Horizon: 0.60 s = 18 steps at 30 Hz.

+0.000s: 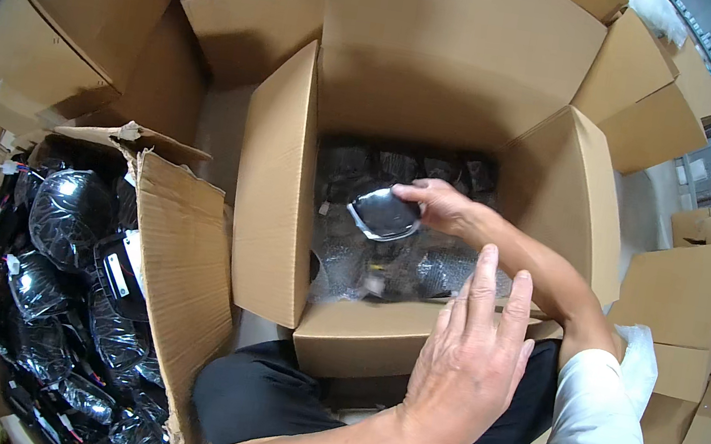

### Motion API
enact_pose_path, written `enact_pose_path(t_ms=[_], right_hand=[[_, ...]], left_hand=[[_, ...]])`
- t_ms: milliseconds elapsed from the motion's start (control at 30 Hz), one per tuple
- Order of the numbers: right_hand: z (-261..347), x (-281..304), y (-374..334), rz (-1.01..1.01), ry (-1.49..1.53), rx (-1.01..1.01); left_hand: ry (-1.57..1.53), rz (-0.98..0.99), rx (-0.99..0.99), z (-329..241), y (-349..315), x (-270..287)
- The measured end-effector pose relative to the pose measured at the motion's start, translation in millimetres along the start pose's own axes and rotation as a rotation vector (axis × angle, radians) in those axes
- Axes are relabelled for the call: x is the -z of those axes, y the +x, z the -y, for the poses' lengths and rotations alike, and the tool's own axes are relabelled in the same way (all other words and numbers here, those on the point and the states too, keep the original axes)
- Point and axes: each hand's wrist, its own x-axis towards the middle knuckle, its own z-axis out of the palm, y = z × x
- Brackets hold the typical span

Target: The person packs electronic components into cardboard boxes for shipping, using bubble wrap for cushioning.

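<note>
Pinching the black part [386, 215] near its edge, the right hand [445, 206] has its thumb closed over it, the fingers beneath mostly hidden; a light, steady edge grip, clear of the glossy face, would likely suit it. The part is over the middle box [357, 333], where wrapped pieces [449, 273] lie in rows; whether it touches them I cannot tell. The left hand [470, 363], fingers straight and slightly spread, holds nothing. The left box [178, 241] is heaped with film-wrapped black units [72, 212].

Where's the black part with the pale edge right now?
Head view, near centre: the black part is in the right hand, over the wrapped items in the open carton, up and left of the left hand.
</note>
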Motion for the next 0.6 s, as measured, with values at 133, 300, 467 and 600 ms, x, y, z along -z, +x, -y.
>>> enact_pose_path(t_ms=[133, 300, 467, 600], right_hand=[[-47.7, -3.0, 60.1, -0.306, -0.342, -0.142], [-82.4, -44.2, 90.3, -0.279, -0.187, -0.050], [-116.7, -1.6, 113.1, -0.371, -0.744, 0.228], [-99.4, -7.6, 99.1, -0.375, -0.940, 0.143]], left_hand=[[-0.003, 0.026, 0.028, 0.3, 4.6, 1.1], [0.022, 0.040, 0.096, 15.1, 1.2, 2.9], [-0.001, 0.026, 0.060, 5.6, 4.2, 4.5], [-0.081, -0.037, 0.013, 6.1, 5.6, 5.4]])
